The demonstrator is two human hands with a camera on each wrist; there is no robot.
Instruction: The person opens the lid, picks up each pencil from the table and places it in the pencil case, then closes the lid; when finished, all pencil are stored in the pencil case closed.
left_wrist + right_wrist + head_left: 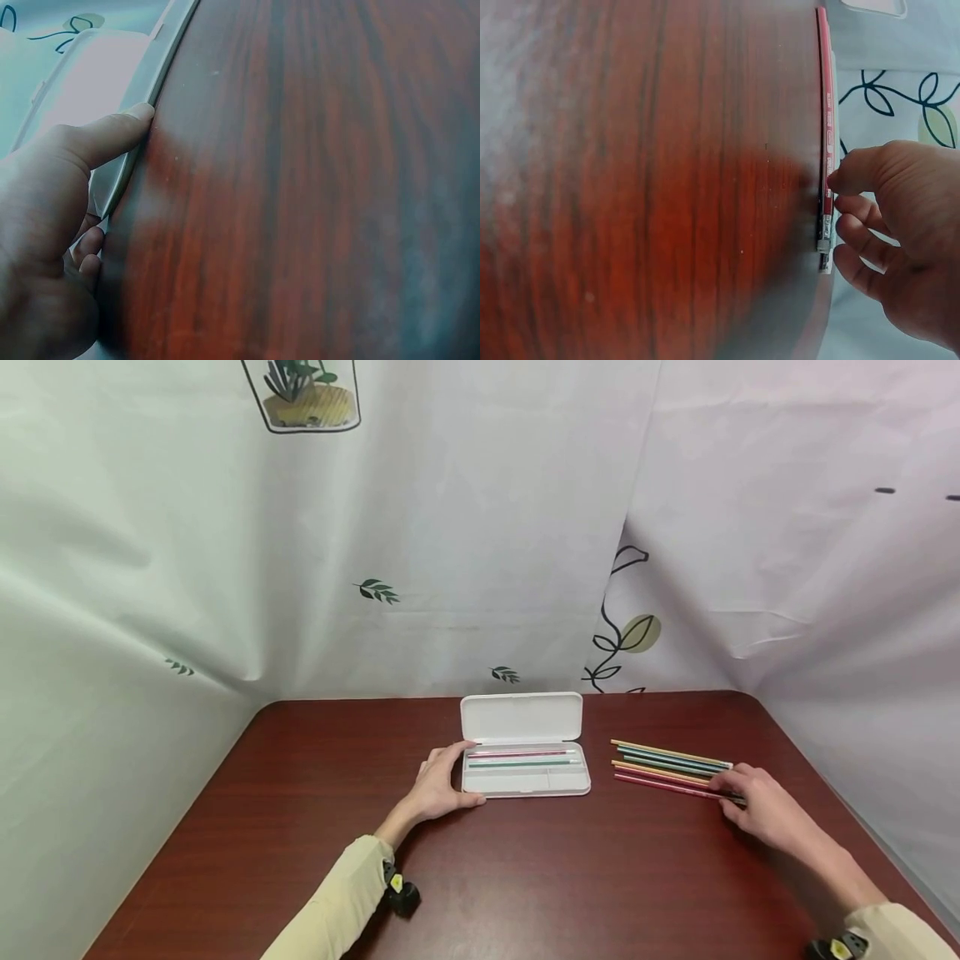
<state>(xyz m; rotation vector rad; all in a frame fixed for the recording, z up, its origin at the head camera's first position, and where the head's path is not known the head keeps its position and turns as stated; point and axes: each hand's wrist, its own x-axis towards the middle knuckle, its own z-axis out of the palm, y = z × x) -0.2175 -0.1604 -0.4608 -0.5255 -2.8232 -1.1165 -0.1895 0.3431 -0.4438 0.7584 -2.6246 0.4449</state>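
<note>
My left hand (pixel 435 789) grips the left end of an open white pencil case (pixel 525 783), thumb on its front edge and fingers at the back. In the left wrist view the thumb (pixel 112 139) presses the case's rim. A reddish pencil (pixel 517 753) and a green one (pixel 517 765) lie in the case. To the right, several yellow, green and red pencils (pixel 660 760) lie side by side on the table. My right hand (pixel 765 810) is at their right ends, thumb and fingers curled about the nearest red pencil (pixel 826 112).
The case's raised lid (pixel 521 717) leans back near the table's far edge. Beyond it hangs a white curtain (pixel 465 527) with leaf drawings, also on both sides. The dark red wooden table (pixel 525 877) extends toward me. Each wrist wears a small black camera (pixel 405 897).
</note>
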